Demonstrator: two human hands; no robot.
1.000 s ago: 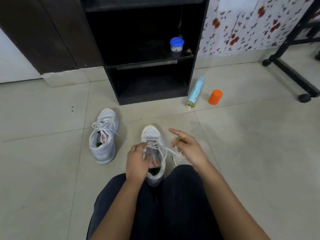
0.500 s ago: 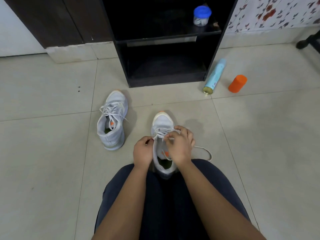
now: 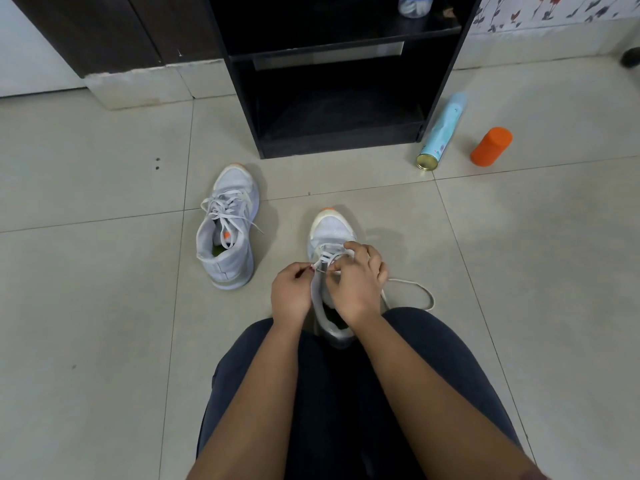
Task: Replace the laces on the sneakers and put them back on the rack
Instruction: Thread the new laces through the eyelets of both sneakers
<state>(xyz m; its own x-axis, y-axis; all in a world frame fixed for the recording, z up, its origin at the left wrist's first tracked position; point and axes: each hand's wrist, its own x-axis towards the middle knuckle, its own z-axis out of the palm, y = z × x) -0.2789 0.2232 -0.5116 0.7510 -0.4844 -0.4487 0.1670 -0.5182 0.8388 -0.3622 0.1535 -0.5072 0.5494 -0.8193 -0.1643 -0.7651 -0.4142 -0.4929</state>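
Grey mesh sneaker (image 3: pixel 331 232), orange toe tip, upright on glossy beige tile floor (image 3: pixel 104 306) between knees. Left hand (image 3: pixel 291 294) pinches flat white lace (image 3: pixel 326 259) at eyelet; right hand (image 3: pixel 356 284) curled round lace crossings. Second grey sneaker (image 3: pixel 227 251), laced, to left; black boxy rack (image 3: pixel 346 143) beyond.

far sneaker (image 3: pixel 227 268): pale grey knit; orange at toe tip, orange tab on tongue, green insole
far laces (image 3: pixel 225 209): off-white
near sneaker (image 3: pixel 332 230): same pale grey; white toe band, orange toe tip, green showed inside heel
loose lace (image 3: pixel 415 289): off-white
rack (image 3: pixel 346 133): black all over; one pale grey strip under upper shelf
floor (image 3: pixel 86 306): pale beige-grey tiles, darker grout lines, two small dark specks
spray can (image 3: pixel 441 128): light blue, faint pale print, gold base
cylinder (image 3: pixel 491 146): plain orange
wall (image 3: pixel 554 8): white, dark leafy stems, red flowers
trousers (image 3: pixel 346 393): dark navy
cabinet (image 3: pixel 104 29): dark brown
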